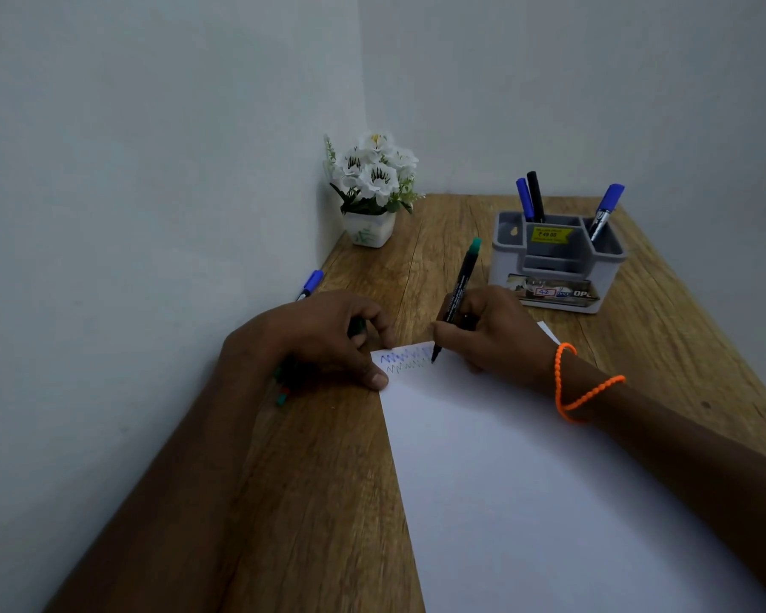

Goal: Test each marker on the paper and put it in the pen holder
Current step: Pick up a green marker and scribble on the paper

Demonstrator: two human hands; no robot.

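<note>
Under the left hand (328, 336): dark marker bodies with green and red ends (284, 393), count unclear, mostly hidden. Blue-capped marker by the wall (311, 284), lower half behind that hand. White paper sheet (549, 502) cut off at the bottom edge. Small print on the grey plastic pen holder's yellow sticker (550, 235) illegible.

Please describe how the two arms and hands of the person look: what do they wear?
Both forearms are bare, with no sleeves in view. The right hand has a thin bright orange braided cord bracelet looped loosely around its wrist. The left hand shows no bracelet, watch or glove. No rings are visible on either hand.
</note>
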